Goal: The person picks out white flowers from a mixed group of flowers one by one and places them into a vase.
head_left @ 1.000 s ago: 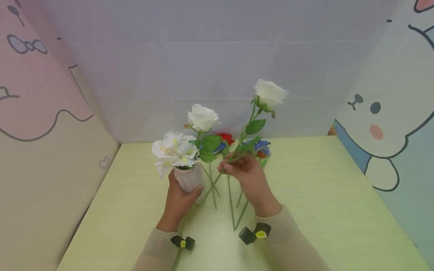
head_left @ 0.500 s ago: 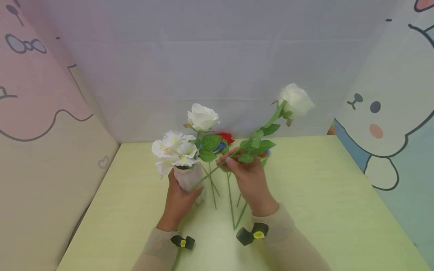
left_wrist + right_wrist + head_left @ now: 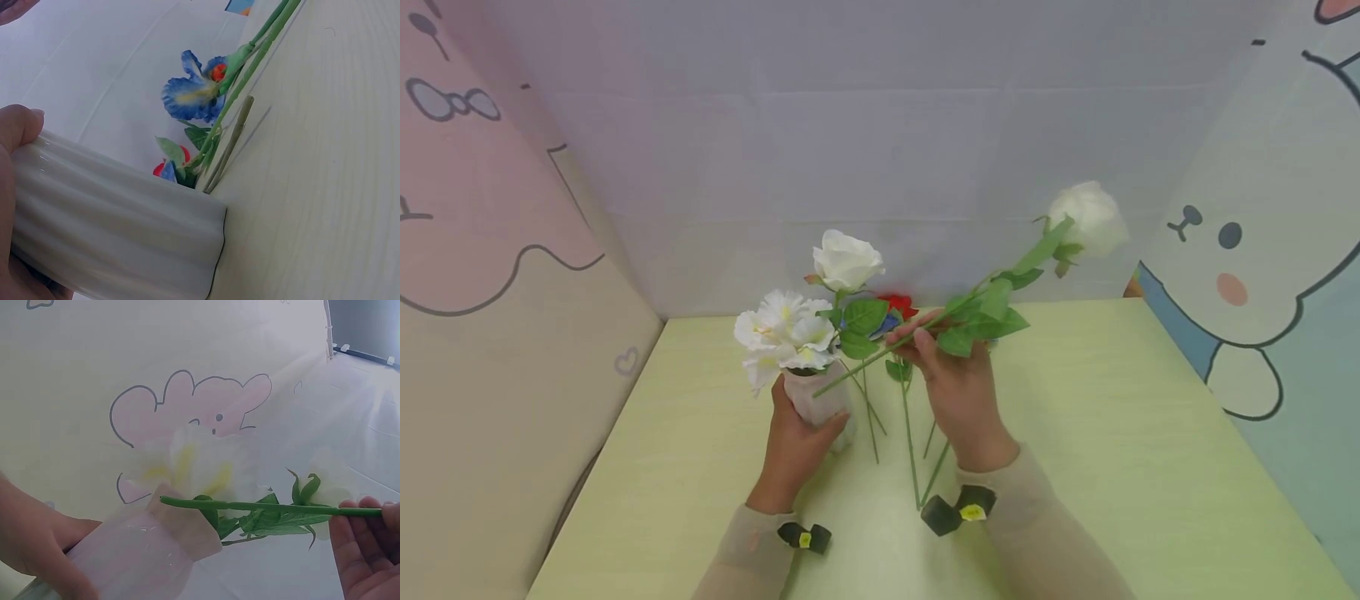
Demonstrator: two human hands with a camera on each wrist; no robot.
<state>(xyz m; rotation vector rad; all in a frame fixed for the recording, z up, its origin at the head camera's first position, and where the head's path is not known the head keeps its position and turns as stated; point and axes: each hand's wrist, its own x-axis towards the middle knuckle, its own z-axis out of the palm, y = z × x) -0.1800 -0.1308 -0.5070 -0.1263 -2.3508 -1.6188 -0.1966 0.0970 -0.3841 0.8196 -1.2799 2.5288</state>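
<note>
My left hand (image 3: 801,446) grips a white fluted vase (image 3: 822,402) that stands on the table. In the left wrist view the vase (image 3: 125,219) shows its ribbed side, with the thumb (image 3: 22,125) at its rim. A white ruffled flower (image 3: 786,332) and a white rose (image 3: 847,261) stick up out of the vase. My right hand (image 3: 958,392) pinches the green stem of a second white rose (image 3: 1088,218), which tilts up to the right. In the right wrist view the cut end of this stem (image 3: 187,502) lies across the vase's mouth.
Behind the vase lie more flowers, a red one (image 3: 898,306) and a blue one (image 3: 195,90), their stems (image 3: 912,450) crossing on the pale table (image 3: 1112,433). A white backdrop (image 3: 880,150) and printed side panels (image 3: 1262,250) surround the table.
The right hand has tipped the held rose further over: its bloom has swung right, and its stem end has risen leftward to the vase's rim. The left hand and vase have stayed put.
</note>
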